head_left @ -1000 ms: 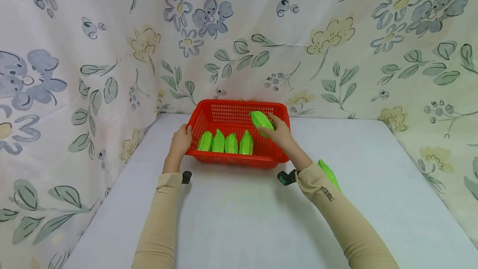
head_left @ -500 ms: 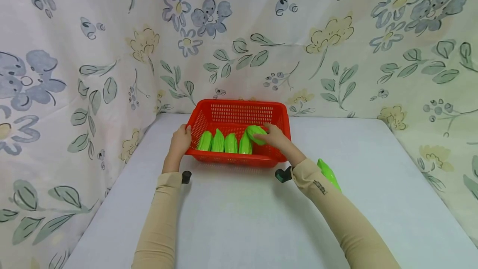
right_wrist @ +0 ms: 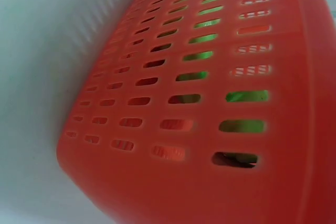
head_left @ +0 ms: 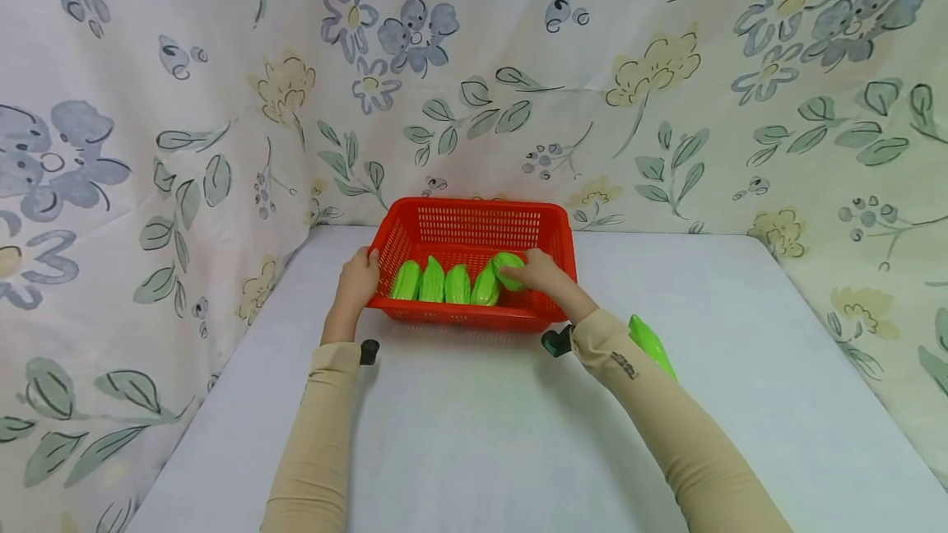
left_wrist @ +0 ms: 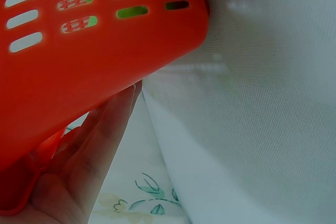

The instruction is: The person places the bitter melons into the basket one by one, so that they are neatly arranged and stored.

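A red slotted plastic basket (head_left: 474, 317) stands at the back of the table. My left hand (head_left: 360, 276) grips its left rim; in the left wrist view, the fingers (left_wrist: 100, 140) lie against the outside under that rim. Several bright green, ridged bitter melons (head_left: 433, 280) lie side by side along the basket's front wall. Inside, at the right end of this row, my right hand (head_left: 544, 271) holds another bitter melon (head_left: 508, 268), which overlaps the last one in the row. In the right wrist view the basket wall (right_wrist: 157, 182) hides this hand, and green shows through its slots.
One more bitter melon (head_left: 650, 345) lies on the white table (head_left: 459, 434) to the right of the basket, partly behind my right sleeve (head_left: 666, 426). A flowered curtain (head_left: 474, 64) hangs behind the table and along both sides.
My right hand has lowered its bitter melon from above the basket's right half down beside the row, moving slightly left. The last melon in the row now leans more. The left hand has stayed put.
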Demonstrator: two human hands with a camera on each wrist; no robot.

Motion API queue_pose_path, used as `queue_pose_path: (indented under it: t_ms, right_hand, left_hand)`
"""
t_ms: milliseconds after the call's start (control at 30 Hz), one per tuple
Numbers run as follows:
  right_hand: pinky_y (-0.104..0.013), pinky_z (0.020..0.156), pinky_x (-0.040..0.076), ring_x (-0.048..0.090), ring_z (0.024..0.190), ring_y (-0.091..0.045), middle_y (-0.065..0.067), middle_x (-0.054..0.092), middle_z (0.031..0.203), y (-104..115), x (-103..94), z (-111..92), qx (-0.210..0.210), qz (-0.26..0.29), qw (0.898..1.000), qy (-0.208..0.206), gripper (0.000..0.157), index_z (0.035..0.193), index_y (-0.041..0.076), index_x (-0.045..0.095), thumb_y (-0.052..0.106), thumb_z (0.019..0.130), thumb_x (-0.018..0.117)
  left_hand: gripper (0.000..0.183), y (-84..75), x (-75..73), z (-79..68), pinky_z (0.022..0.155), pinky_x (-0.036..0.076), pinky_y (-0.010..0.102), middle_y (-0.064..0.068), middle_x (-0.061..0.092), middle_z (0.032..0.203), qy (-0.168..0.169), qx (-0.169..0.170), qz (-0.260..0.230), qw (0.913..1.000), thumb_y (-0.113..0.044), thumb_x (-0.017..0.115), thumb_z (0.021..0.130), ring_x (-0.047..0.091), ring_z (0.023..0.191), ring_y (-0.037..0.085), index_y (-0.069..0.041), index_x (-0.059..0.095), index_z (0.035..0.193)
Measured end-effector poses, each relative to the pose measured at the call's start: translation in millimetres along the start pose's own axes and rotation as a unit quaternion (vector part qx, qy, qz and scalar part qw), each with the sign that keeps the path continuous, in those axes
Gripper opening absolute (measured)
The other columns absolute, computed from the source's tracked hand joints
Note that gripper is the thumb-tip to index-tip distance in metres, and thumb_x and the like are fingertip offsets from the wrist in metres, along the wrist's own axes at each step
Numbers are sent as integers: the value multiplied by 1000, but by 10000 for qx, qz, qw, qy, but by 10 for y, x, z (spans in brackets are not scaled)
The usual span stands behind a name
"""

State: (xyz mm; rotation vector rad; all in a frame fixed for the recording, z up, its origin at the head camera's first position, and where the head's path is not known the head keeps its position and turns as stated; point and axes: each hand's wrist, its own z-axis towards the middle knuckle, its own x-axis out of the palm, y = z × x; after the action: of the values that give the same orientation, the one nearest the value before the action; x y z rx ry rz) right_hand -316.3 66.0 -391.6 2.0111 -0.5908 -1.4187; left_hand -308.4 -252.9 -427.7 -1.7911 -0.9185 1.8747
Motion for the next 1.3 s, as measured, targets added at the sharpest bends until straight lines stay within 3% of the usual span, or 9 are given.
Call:
queue_pose_path:
  t_ms: [133, 333, 533, 1033, 1300]
  right_hand:
    - [-30, 79, 50, 55, 95, -24, -14, 59, 107, 5, 28, 6, 44, -67, 9999, 61, 48, 124, -1, 52, 34, 94, 63]
    - [-28, 77, 46, 52, 95, -24, -13, 54, 103, 8, 60, 16, 214, -316, 9990, 224, 50, 124, -2, 49, 32, 91, 67]
    - [-25, 68, 46, 53, 82, -20, -9, 52, 89, -7, 65, 19, 159, -375, 9986, 349, 43, 115, 0, 53, 34, 91, 67]
    - [-27, 68, 46, 52, 79, -20, -6, 48, 81, -65, 60, -24, 103, -479, 9973, 552, 40, 104, 1, 55, 40, 94, 61]
    - [-28, 68, 44, 49, 75, -19, -4, 44, 73, -90, 75, -22, 51, -381, 9973, 624, 36, 86, 7, 55, 42, 93, 62]
  left_hand:
    - [51, 1, 2, 0, 90, 49, 51, 26, 54, 134, -12, -6, -3, 10000, -32, 26, 108, 56, 108, 35, 1, 37, 145]
    - [51, 13, 13, 7, 92, 48, 51, 26, 53, 136, 15, -32, -9, 10000, -32, 26, 108, 55, 110, 35, 1, 36, 146]
    - [51, 1, 9, 5, 92, 48, 52, 26, 53, 136, 1, 22, 2, 10000, -32, 26, 108, 56, 111, 36, 1, 37, 146]
    - [50, -15, 9, -21, 87, 50, 48, 26, 55, 132, -56, 49, -8, 10000, -31, 27, 108, 57, 105, 33, 1, 38, 145]
    - [50, -14, 7, -24, 83, 51, 45, 25, 56, 131, -64, 41, -3, 10000, -31, 27, 108, 57, 102, 32, 0, 38, 144]
